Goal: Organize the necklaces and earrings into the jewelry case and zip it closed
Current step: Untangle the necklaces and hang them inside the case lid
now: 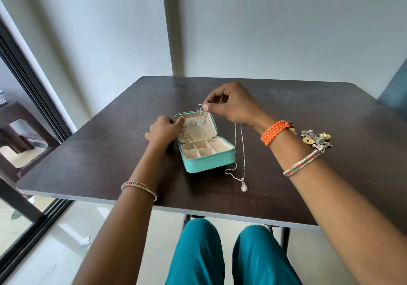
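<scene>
A turquoise jewelry case (207, 163) lies open in the middle of the dark table, its cream lid (204, 130) tilted back and its divided tray facing up. My left hand (164, 129) grips the lid's left edge. Beside it, a chain necklace (187, 134) hangs inside the lid. My right hand (231, 106) pinches a thin silver necklace (242, 152) above the lid. Its chain loops over the lid's hooks and trails down past the case's right side. The oval pendant (244, 188) rests on the table in front of the case.
A pile of earrings and small jewelry (317, 140) lies on the table (110, 152) to the right, past my right wrist. A glass sliding door stands at the left. The table's near edge runs above my knees.
</scene>
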